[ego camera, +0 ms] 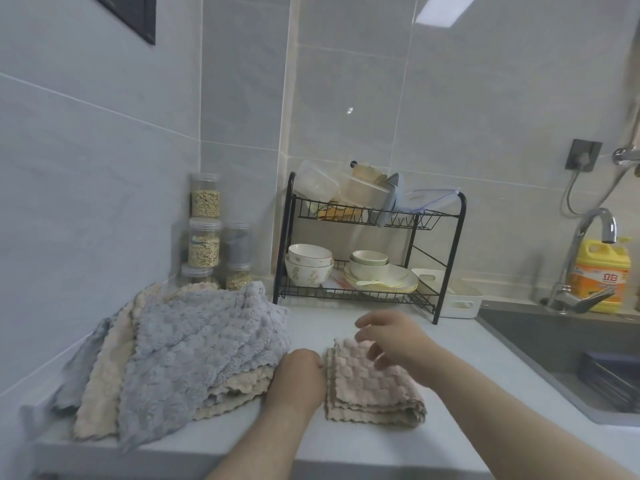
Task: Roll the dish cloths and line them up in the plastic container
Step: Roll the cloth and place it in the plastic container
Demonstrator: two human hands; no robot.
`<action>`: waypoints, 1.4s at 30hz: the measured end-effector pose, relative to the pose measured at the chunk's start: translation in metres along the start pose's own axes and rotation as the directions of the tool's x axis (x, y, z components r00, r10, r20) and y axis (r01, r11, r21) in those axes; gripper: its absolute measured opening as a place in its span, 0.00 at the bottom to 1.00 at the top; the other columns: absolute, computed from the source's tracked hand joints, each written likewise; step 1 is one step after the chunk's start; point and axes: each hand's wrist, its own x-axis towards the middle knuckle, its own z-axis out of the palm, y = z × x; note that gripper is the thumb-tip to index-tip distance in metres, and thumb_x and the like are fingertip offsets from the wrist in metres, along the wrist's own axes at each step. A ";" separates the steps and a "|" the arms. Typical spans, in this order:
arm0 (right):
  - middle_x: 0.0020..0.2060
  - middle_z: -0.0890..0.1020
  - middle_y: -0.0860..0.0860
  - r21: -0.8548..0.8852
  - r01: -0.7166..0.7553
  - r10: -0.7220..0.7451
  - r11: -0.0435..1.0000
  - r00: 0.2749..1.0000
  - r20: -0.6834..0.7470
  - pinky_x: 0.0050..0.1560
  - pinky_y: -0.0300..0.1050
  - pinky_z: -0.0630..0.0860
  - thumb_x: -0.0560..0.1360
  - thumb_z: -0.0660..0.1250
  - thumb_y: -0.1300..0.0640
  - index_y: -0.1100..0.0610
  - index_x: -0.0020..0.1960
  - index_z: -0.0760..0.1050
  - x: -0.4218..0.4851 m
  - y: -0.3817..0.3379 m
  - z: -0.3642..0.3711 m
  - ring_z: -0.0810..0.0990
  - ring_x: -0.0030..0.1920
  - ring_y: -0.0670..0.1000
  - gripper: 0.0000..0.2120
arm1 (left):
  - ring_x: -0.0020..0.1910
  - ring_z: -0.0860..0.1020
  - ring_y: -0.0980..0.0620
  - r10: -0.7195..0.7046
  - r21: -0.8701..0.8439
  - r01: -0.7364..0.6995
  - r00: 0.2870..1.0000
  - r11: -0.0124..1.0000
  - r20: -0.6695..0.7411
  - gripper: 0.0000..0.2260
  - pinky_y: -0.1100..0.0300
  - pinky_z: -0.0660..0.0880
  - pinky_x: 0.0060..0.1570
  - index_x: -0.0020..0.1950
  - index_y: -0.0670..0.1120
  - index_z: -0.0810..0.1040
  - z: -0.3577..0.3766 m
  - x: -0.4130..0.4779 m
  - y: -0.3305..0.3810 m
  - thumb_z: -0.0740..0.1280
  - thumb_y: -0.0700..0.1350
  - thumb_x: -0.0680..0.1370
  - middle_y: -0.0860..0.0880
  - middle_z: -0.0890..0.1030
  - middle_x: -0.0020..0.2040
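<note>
Two hands are working at a pink cloth (372, 384) lying folded on the counter (450, 438), near its front edge. How many layers the fold has is hard to tell; wavy edges are showing at its front. The left hand (299, 377) is resting knuckles-up just left of the cloth, fingers curled under and hidden, touching its left edge; whether it is gripping anything cannot be told. The right hand (391, 339) is hovering over the cloth's far part, fingers spread and loosely bent, blurred, holding nothing that can be made out. Both forearms are running off the bottom of the view.

Left of the hands, a pile (180, 358) of grey and beige cloths is lying spread, its far edge covering the bases of the jars (211, 237) stacked in the corner. Behind the hands a black rack (367, 244) is standing with bowls and plates below and plastic boxes above. A white container (457, 297) is sitting just right of the rack, partly hidden by its leg. Further right are the sink (554, 344), tap (588, 244) and a yellow bottle (602, 271), the sink being cut off at the frame edge
</note>
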 end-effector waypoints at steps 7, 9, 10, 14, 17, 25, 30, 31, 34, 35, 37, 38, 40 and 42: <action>0.71 0.69 0.46 -0.459 0.144 -0.141 0.877 0.989 0.042 0.61 0.31 0.62 0.81 0.58 0.55 0.50 0.67 0.73 -0.008 0.073 -0.016 0.68 0.69 0.47 0.16 | 0.42 0.75 0.49 0.027 0.006 -0.027 0.999 1.000 0.027 0.13 0.51 0.75 0.45 0.38 0.44 0.78 -0.005 0.000 0.006 0.54 0.37 0.73 0.48 0.77 0.42; 0.74 0.62 0.43 -0.448 0.182 -0.161 0.876 0.983 0.083 0.67 0.33 0.52 0.82 0.57 0.52 0.46 0.71 0.69 -0.008 0.086 -0.011 0.59 0.74 0.45 0.18 | 0.39 0.72 0.50 0.007 -0.061 -0.003 0.998 0.998 0.066 0.13 0.54 0.70 0.40 0.32 0.45 0.71 -0.006 -0.002 0.010 0.54 0.41 0.75 0.48 0.75 0.40; 0.75 0.59 0.42 -0.442 0.196 -0.178 0.875 0.981 0.084 0.68 0.34 0.49 0.82 0.56 0.51 0.44 0.71 0.68 -0.007 0.090 -0.010 0.55 0.75 0.44 0.18 | 0.37 0.70 0.50 0.004 -0.099 0.004 0.996 0.995 0.086 0.13 0.54 0.67 0.38 0.31 0.45 0.67 -0.007 -0.004 0.011 0.54 0.44 0.76 0.50 0.73 0.37; 0.76 0.57 0.42 -0.475 0.220 -0.200 0.852 0.975 0.093 0.71 0.36 0.46 0.82 0.55 0.49 0.42 0.71 0.67 -0.007 0.095 -0.008 0.51 0.76 0.43 0.18 | 0.38 0.74 0.53 0.030 -0.127 -0.024 0.998 0.992 0.052 0.15 0.56 0.71 0.39 0.40 0.49 0.70 -0.007 -0.006 0.014 0.58 0.58 0.77 0.53 0.74 0.41; 0.76 0.58 0.42 -0.455 0.230 -0.221 0.860 0.973 0.073 0.72 0.37 0.47 0.82 0.56 0.50 0.42 0.71 0.68 -0.008 0.094 -0.008 0.53 0.76 0.43 0.18 | 0.39 0.74 0.53 0.040 -0.019 -0.038 0.997 0.999 0.064 0.19 0.52 0.74 0.49 0.34 0.47 0.68 -0.006 -0.006 0.015 0.58 0.60 0.77 0.52 0.74 0.41; 0.78 0.53 0.46 -0.467 0.152 -0.148 0.871 0.988 0.047 0.74 0.43 0.50 0.77 0.60 0.45 0.43 0.76 0.57 -0.014 0.091 -0.009 0.52 0.77 0.47 0.29 | 0.40 0.71 0.53 -0.020 -0.012 0.021 0.997 1.000 0.071 0.11 0.58 0.71 0.41 0.41 0.48 0.68 -0.006 -0.009 0.018 0.67 0.53 0.69 0.52 0.73 0.43; 0.54 0.75 0.49 -0.544 0.091 -0.138 0.834 0.989 -0.046 0.57 0.45 0.66 0.71 0.60 0.39 0.54 0.52 0.73 -0.011 0.090 -0.009 0.71 0.61 0.54 0.20 | 0.78 0.42 0.46 0.085 0.282 -0.159 0.963 0.946 0.257 0.33 0.44 0.45 0.75 0.78 0.57 0.40 -0.001 -0.011 0.020 0.55 0.51 0.78 0.48 0.37 0.78; 0.44 0.74 0.48 -0.535 0.103 -0.159 0.838 0.986 -0.059 0.49 0.45 0.66 0.70 0.61 0.39 0.53 0.40 0.70 -0.011 0.091 -0.010 0.73 0.53 0.53 0.16 | 0.77 0.39 0.47 0.092 0.303 -0.182 0.953 0.936 0.290 0.31 0.44 0.43 0.75 0.78 0.58 0.41 -0.002 -0.010 0.022 0.54 0.50 0.78 0.48 0.36 0.78; 0.41 0.75 0.47 -0.454 0.137 -0.181 0.880 0.982 -0.055 0.45 0.44 0.69 0.70 0.66 0.48 0.50 0.41 0.69 -0.010 0.092 -0.011 0.75 0.46 0.51 0.08 | 0.78 0.45 0.49 0.084 0.122 -0.124 0.954 0.985 0.288 0.32 0.45 0.46 0.75 0.78 0.56 0.51 -0.008 0.000 0.029 0.59 0.48 0.75 0.51 0.46 0.79; 0.44 0.78 0.47 -0.381 0.144 -0.178 0.913 0.982 -0.055 0.46 0.43 0.71 0.70 0.67 0.52 0.48 0.48 0.71 -0.013 0.092 -0.013 0.76 0.47 0.50 0.09 | 0.77 0.49 0.50 0.087 -0.009 -0.088 0.962 0.996 0.260 0.33 0.46 0.50 0.75 0.78 0.54 0.54 -0.011 0.008 0.034 0.61 0.47 0.74 0.51 0.50 0.79; 0.48 0.81 0.45 -0.234 0.170 -0.189 0.957 0.980 -0.065 0.47 0.37 0.73 0.70 0.67 0.60 0.46 0.60 0.72 -0.016 0.090 -0.017 0.80 0.47 0.46 0.20 | 0.75 0.58 0.50 0.081 -0.153 -0.037 0.954 0.987 0.288 0.35 0.52 0.58 0.73 0.78 0.50 0.56 -0.014 0.027 0.044 0.66 0.51 0.73 0.50 0.58 0.77; 0.47 0.82 0.45 -0.197 0.189 -0.207 0.962 0.975 -0.076 0.46 0.35 0.73 0.70 0.66 0.63 0.45 0.61 0.73 -0.017 0.091 -0.019 0.81 0.45 0.43 0.23 | 0.73 0.63 0.49 0.057 -0.173 0.007 0.931 0.985 0.361 0.38 0.53 0.62 0.71 0.77 0.48 0.57 -0.014 0.035 0.049 0.70 0.54 0.71 0.49 0.63 0.76; 0.45 0.84 0.43 -0.145 0.235 -0.254 0.961 0.959 -0.125 0.45 0.34 0.75 0.70 0.65 0.66 0.41 0.59 0.75 -0.017 0.094 -0.022 0.81 0.43 0.39 0.25 | 0.64 0.75 0.46 0.005 -0.163 0.086 0.873 0.983 0.488 0.38 0.54 0.72 0.62 0.70 0.44 0.70 -0.011 0.043 0.060 0.75 0.56 0.63 0.45 0.75 0.66; 0.45 0.83 0.45 0.013 0.235 -0.226 0.972 0.949 -0.219 0.42 0.38 0.77 0.72 0.66 0.65 0.41 0.57 0.74 -0.016 0.094 -0.023 0.82 0.41 0.40 0.22 | 0.52 0.82 0.44 -0.001 -0.191 0.113 0.864 0.975 0.504 0.17 0.56 0.77 0.49 0.50 0.43 0.80 -0.007 0.046 0.063 0.74 0.48 0.65 0.44 0.83 0.49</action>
